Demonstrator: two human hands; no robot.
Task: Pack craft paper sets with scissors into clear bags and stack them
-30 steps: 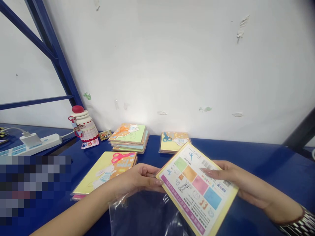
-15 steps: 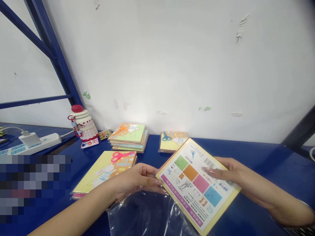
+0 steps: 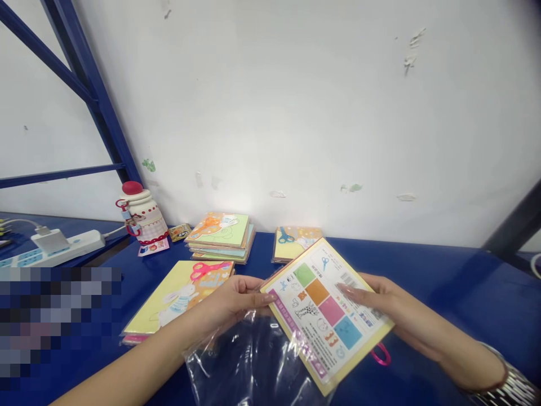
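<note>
A square paper-craft booklet point(image 3: 310, 332), its back cover facing up with colour squares and a barcode, is held tilted above the table. My right hand point(image 3: 380, 296) grips its right side, thumb on top and the other fingers hidden beneath. My left hand point(image 3: 243, 299) pinches the left corner, together with the edge of a clear plastic bag point(image 3: 236, 366). The bag hangs below, and its film seems to overlap the booklet's lower left edge. From under the booklet, by my right hand, a pink loop like a scissors handle point(image 3: 381, 355) sticks out.
Bagged booklets with pink scissors point(image 3: 177, 293) lie left on the blue table point(image 3: 443, 282). Behind are a stack with orange scissors point(image 3: 222, 231) and a pile with blue scissors point(image 3: 291, 242). A bottle point(image 3: 147, 217) and a power strip point(image 3: 84, 248) stand far left.
The booklet has shifted slightly left in both hands, and more of its lower left edge lies behind the bag film. The pink loop has come into view beneath it.
</note>
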